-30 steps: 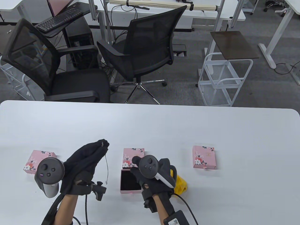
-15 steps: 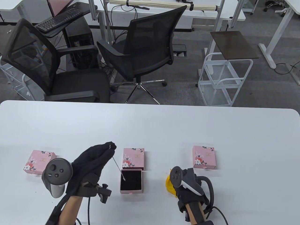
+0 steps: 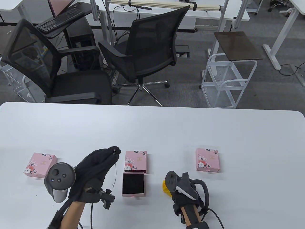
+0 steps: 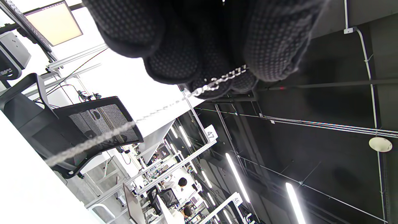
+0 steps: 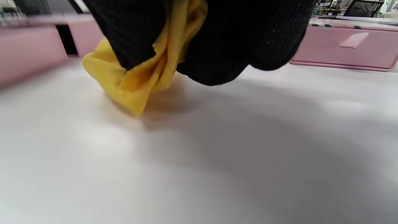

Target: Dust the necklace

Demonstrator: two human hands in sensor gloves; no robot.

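- The right hand [image 3: 184,190] sits near the worktop's front edge, at about 5 o'clock from the open box, its fingers curled round a yellow cloth [image 3: 166,188]; the grip is clamped on the cloth.
- In the right wrist view the cloth [image 5: 146,71] hangs bunched between the gloved fingers [image 5: 248,37], its lowest corner touching or just above the white worktop [image 5: 217,155]; which of the two I cannot tell.
- The left hand [image 3: 94,169] is raised at about 9 o'clock from the open box, fingertips bunched together and pointing away from the person; its grip is pinched on the necklace [image 3: 115,175].
- The necklace, a thin silver chain, hangs from those fingertips down toward the worktop, its free end just left of the open box, at its 9 o'clock side.
- In the left wrist view the chain [image 4: 217,82] runs out from between the gloved fingertips [image 4: 273,46] and trails away toward the lower left.
- The open box [image 3: 133,184] is a pink tray with a black lining, lying between the two hands.
- A pink flowered box [image 3: 135,161] lies just beyond the open one, at its 12 o'clock, touching or nearly touching it.
- A second pink box [image 3: 40,164] lies at 9 o'clock, partly behind the left hand's tracker [image 3: 59,177].
- A third pink box [image 3: 207,159] lies at about 2 o'clock, well apart from the others.
- Beyond the worktop's far edge stand two black office chairs [image 3: 147,52] and a white wire cart [image 3: 226,81].
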